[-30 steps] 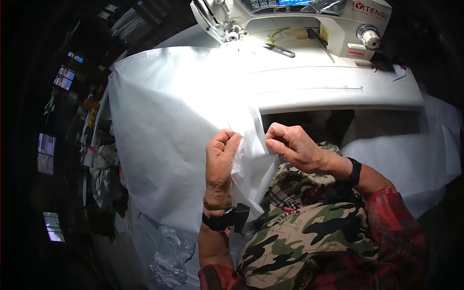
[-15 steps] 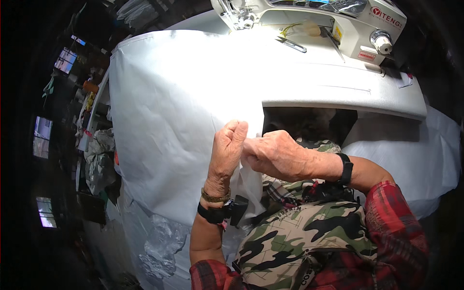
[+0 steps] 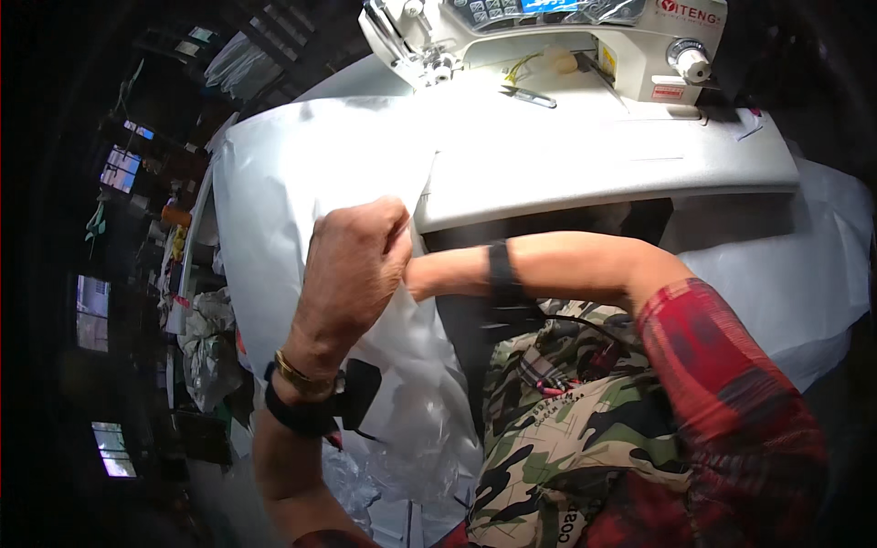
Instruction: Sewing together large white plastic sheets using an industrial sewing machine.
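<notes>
The bare left hand (image 3: pixel 354 274), left of the frame's centre, was closed on a large, thin white fabric sheet (image 3: pixel 265 210) spreading across centre-left, below a white sewing machine (image 3: pixel 650 57) at the top, while the right hand (image 3: pixel 422 277), close beside it, was mostly hidden, its grip impossible to tell.

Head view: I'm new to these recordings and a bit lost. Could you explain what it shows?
No robot here: these are a person's two bare hands, seen from a camera on their own head, looking down. Ahead stands a white sewing machine; a slim tool lies on its pale work surface. A large white sheet is draped over the left side. The left hand appears closed on it; the right hand is mostly hidden behind the left, so its grip can't be told.
</notes>
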{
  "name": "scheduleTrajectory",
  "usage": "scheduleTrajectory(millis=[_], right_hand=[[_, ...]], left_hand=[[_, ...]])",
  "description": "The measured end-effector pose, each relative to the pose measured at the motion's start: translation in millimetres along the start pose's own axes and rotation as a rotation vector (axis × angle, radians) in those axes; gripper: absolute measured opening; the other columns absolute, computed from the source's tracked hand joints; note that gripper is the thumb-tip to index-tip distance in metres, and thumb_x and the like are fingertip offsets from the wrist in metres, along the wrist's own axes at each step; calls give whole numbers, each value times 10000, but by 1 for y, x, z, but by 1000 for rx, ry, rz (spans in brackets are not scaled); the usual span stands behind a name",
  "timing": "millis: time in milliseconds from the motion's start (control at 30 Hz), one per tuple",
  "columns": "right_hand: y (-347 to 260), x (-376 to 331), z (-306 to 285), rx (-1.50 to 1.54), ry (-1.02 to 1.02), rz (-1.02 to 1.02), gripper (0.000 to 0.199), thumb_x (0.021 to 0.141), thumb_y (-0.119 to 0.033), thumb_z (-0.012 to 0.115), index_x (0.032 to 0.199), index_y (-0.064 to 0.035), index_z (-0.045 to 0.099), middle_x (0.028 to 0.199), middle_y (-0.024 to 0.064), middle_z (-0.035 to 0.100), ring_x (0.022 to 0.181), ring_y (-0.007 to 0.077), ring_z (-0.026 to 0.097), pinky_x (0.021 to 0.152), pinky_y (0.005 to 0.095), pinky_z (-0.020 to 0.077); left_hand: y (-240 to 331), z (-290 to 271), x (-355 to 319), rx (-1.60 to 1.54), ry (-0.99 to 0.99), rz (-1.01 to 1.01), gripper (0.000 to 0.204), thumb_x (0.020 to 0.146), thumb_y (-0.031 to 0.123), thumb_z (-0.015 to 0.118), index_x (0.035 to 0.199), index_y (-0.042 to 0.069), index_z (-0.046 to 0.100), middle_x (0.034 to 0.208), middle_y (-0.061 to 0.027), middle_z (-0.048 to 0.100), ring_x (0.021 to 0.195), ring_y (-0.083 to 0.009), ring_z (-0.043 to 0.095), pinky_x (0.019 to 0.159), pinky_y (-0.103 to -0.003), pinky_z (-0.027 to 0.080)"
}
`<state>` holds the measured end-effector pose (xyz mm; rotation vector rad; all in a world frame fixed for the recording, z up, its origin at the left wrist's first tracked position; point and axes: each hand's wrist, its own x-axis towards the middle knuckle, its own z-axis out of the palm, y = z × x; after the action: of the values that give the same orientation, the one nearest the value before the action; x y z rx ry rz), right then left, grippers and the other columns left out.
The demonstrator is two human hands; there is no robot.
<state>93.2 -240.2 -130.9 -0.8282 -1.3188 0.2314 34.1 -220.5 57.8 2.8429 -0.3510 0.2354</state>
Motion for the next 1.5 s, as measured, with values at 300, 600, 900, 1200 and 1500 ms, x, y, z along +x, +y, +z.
scheduleTrajectory(millis=[300, 600, 900, 1200, 1500], right_hand=[[7, -67, 7, -357, -656, 455, 227, 855, -205, 576, 808, -5, 674, 793, 176, 667, 777, 352, 636, 727, 416, 511], [-104, 1, -142, -1128, -342, 348, 91, 824, -114, 577, 789, -31, 565, 713, 176, 565, 715, 374, 594, 640, 445, 478], [-92, 20, -191, -1191, -574, 246, 268, 809, -5, 577, 1054, -105, 618, 1061, 105, 595, 952, 309, 614, 800, 406, 515], [-78, 28, -208, -1229, -630, 238, 63, 895, -66, 567, 954, -83, 552, 948, 91, 557, 830, 285, 568, 721, 376, 465], [-65, 25, -205, -1240, -539, 194, 74, 914, -149, 605, 940, -85, 579, 917, 80, 562, 872, 264, 580, 749, 376, 477]], left_hand=[[-1, 87, -44, 265, -167, 133, 96, 761, 22, 581, 846, 53, 549, 765, -110, 586, 737, -283, 635, 613, -382, 505], [-9, 144, -76, 57, 200, -62, 114, 798, -7, 587, 782, 42, 486, 727, -123, 504, 684, -315, 575, 572, -399, 459], [2, 137, -78, -25, 280, -241, 87, 791, 0, 614, 853, 14, 555, 761, -138, 526, 709, -316, 591, 609, -402, 461], [20, 125, -85, -5, 306, -262, 263, 771, -42, 595, 1033, -19, 606, 877, -131, 547, 749, -280, 625, 618, -363, 515], [24, 127, -92, -58, 294, -273, 512, 754, -103, 572, 1264, -60, 545, 904, -149, 525, 676, -267, 628, 587, -343, 522]])
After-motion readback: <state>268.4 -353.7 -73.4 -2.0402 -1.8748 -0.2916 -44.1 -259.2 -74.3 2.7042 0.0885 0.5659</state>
